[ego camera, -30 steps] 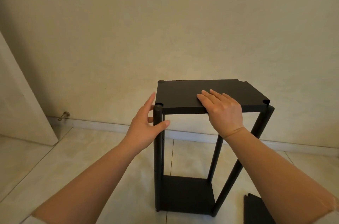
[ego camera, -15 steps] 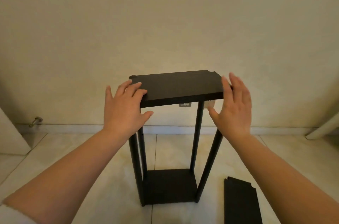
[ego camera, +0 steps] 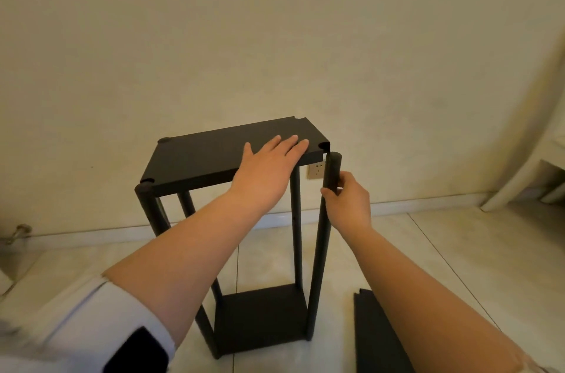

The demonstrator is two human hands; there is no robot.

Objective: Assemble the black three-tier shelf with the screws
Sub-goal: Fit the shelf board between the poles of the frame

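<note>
Black shelf frame point(ego camera: 232, 219) is stood upright on the tiled floor point(ego camera: 458, 250), close to the wall. The top board point(ego camera: 208, 158) is pressed down by the left hand point(ego camera: 269, 168), fingers laid out flat and straight on it. The front right pole point(ego camera: 324, 244) is gripped near its top by the right hand point(ego camera: 348, 204), fingers curled round it (the pole's tip sits just outside the board's corner notch). A spare black board point(ego camera: 379, 339) is left flat on the floor at the right.

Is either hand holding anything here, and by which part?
Right hand grips the black round corner post near its top; left hand lies flat on the black top board.
</note>
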